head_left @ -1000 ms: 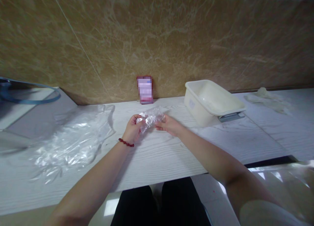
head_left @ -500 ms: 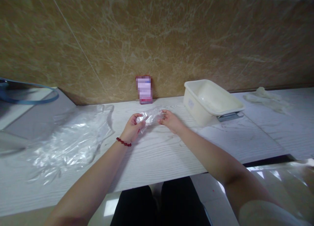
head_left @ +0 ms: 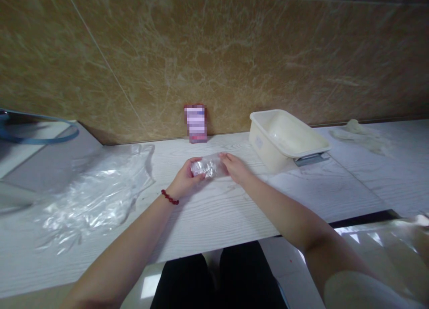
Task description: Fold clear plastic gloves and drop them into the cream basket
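Note:
A small crumpled clear plastic bag (head_left: 208, 167) is held between both hands over the white wood-grain table (head_left: 217, 210). My left hand (head_left: 187, 180), with a red bead bracelet at the wrist, curls its fingers round the bag's left end. My right hand (head_left: 234, 167) pinches the bag's right end with fingers closed on it. The bag looks bunched into a tight bundle low over the tabletop.
A large sheet of clear plastic (head_left: 97, 192) lies on the table to the left. A white plastic tub (head_left: 284, 139) sits on a scale at the right. A small pink box (head_left: 195, 123) leans on the marble wall. Pale gloves (head_left: 362, 134) lie far right.
Both hands have drawn closer together and lowered toward the table, squeezing the plastic bag from a loose puff into a smaller, tighter bundle.

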The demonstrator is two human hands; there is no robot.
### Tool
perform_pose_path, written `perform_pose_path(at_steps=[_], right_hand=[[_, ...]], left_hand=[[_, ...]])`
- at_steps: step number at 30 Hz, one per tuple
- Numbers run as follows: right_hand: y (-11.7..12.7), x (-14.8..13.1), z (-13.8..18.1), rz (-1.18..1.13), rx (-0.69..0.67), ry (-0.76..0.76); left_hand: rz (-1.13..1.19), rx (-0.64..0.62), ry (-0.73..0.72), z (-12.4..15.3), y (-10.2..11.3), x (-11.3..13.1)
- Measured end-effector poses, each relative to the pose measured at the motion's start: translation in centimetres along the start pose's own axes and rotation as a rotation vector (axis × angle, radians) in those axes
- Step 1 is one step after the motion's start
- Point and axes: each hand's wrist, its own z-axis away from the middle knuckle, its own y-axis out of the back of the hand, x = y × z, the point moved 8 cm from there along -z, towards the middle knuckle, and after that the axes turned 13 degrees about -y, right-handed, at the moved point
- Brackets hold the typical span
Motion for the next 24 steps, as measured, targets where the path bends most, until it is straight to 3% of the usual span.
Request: perform_pose_path(at_steps=[3,6,9,12,15,20,24], right_hand=[[1.2,-0.5,0.0,0.142,0.180,0.081],[1.5,-1.9,1.0,0.332,0.305,0.210],[0.6,-2.6,2.0,0.405,0.295,0.260],[-0.2,-3.1,3.0,0.400,0.272,0.293],[-0.8,-3.7,3.8,0.442,0.287,0.344],[-1.0,-4.1,4.1,0.530,0.322,0.353],[-1.1,-4.5,4.8,0.596,0.345,0.383]], left_hand=[[0.026,0.026,0.002,0.3,-0.6,0.3],[0.043,0.204,0.005,0.4,0.1,0.5],[0.015,0.400,0.026,0.6,0.9,0.2],[-0.060,0.515,0.046,0.9,1.6,0.0],[-0.130,0.534,0.040,0.9,1.9,0.0],[-0.341,0.565,-0.137,0.9,2.7,1.8],[-0.389,0.482,-0.190,0.4,2.6,2.1]])
